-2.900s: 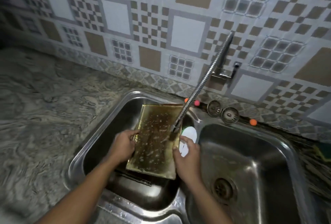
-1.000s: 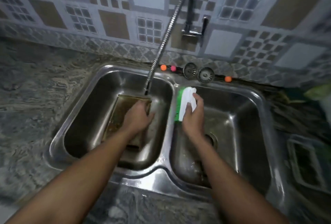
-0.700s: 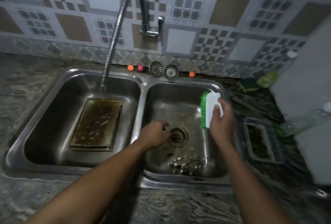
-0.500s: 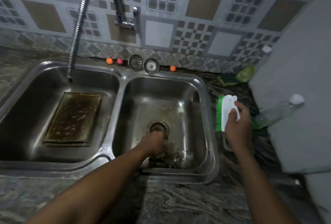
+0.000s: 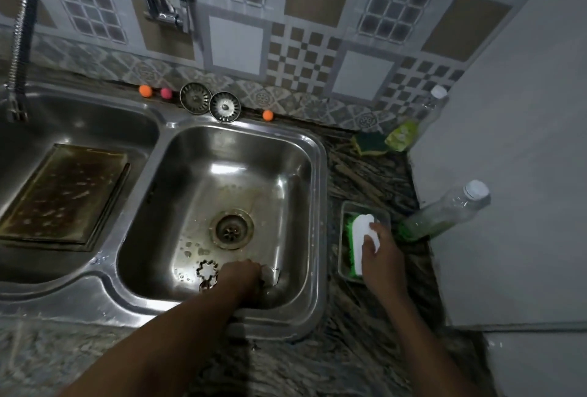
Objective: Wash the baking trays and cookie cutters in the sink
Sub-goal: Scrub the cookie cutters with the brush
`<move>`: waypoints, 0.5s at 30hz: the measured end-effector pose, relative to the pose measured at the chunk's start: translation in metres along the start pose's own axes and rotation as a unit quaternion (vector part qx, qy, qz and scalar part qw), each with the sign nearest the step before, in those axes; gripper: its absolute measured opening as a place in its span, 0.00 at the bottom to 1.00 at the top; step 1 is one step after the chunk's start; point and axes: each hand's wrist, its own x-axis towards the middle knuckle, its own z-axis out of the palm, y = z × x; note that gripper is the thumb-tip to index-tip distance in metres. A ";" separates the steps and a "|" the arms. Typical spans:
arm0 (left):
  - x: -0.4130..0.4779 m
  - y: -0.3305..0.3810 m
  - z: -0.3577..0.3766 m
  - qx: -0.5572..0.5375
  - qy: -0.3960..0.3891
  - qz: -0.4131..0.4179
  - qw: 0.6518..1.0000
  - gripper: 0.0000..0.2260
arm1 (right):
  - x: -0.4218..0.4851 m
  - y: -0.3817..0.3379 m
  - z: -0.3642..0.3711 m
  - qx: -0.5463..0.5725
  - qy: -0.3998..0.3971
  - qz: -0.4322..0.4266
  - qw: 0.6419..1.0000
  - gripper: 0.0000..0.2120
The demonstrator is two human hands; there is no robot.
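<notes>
The baking tray (image 5: pixel 60 193) now lies in the left basin of the sink (image 5: pixel 319 206). The left hand (image 5: pixel 241 272) has moved onto the cookie cutters (image 5: pixel 208 269) in its right basin, grip hidden. The right hand (image 5: pixel 381 257) clasps the scrub brush (image 5: pixel 360 238) beside the sink. Cutters likely next.

Green-and-white brush (image 5: pixel 360 242), steel sink (image 5: pixel 317 155), orange balls (image 5: pixel 145 90).

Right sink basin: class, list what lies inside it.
Its drain, a flower-shaped cookie cutter and the left hand, down among other cutters by the near wall. Whatever the hand covers or grips is hidden.
</notes>
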 end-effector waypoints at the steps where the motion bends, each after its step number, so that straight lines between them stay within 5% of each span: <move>1: 0.001 0.002 0.001 0.005 0.002 0.006 1.000 0.20 | 0.001 0.002 0.001 0.006 -0.010 0.000 1.000 0.18; 10: 0.018 0.027 -0.014 0.144 -0.030 0.074 0.986 0.14 | 0.012 0.016 -0.008 0.039 0.013 0.002 0.999 0.18; 15: 0.018 0.013 -0.038 0.044 -0.024 0.026 0.998 0.20 | 0.020 0.002 -0.011 0.082 0.068 -0.014 0.994 0.16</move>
